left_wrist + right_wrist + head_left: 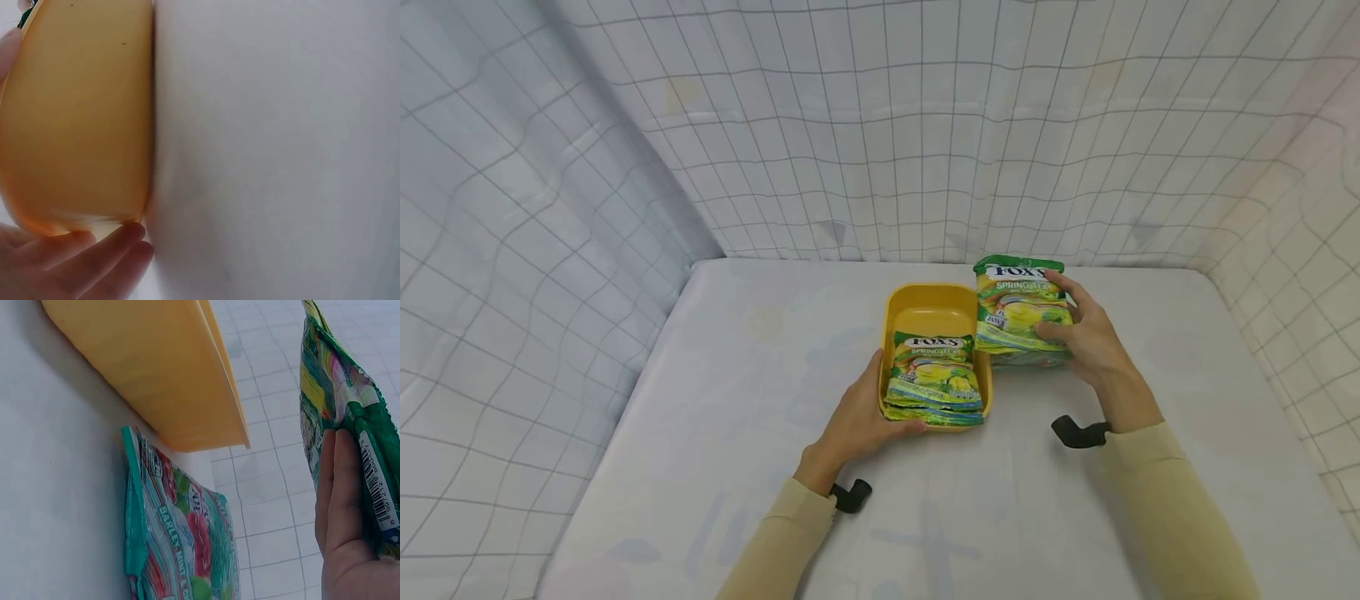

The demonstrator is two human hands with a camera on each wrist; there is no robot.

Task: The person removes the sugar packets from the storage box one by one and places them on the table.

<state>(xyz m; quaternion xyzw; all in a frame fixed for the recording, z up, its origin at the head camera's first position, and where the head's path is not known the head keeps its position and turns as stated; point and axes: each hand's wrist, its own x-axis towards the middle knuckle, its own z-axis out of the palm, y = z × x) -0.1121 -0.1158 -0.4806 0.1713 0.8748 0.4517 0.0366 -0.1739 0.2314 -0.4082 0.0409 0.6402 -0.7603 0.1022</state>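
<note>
A yellow plastic tub (928,300) stands on the table, and my left hand (859,417) grips its near left corner, thumb along the near rim. In the left wrist view, fingers (100,259) press against the tub's wall (75,125). Inside the near part of the tub lie green Fox's Spring Tea candy bags (934,373), one over another. My right hand (1093,337) holds another Spring Tea candy bag (1018,308) raised beside the tub's right rim. Its barcoded back (375,475) faces the right wrist camera. Beneath it, a teal Fox's bag (187,531) lies on the table.
The white table (760,350) extends around the tub. White grid-patterned curtains (917,125) hang behind the table and along both sides. A black strap mount (1078,432) sits on the right wrist, another (852,497) on the left.
</note>
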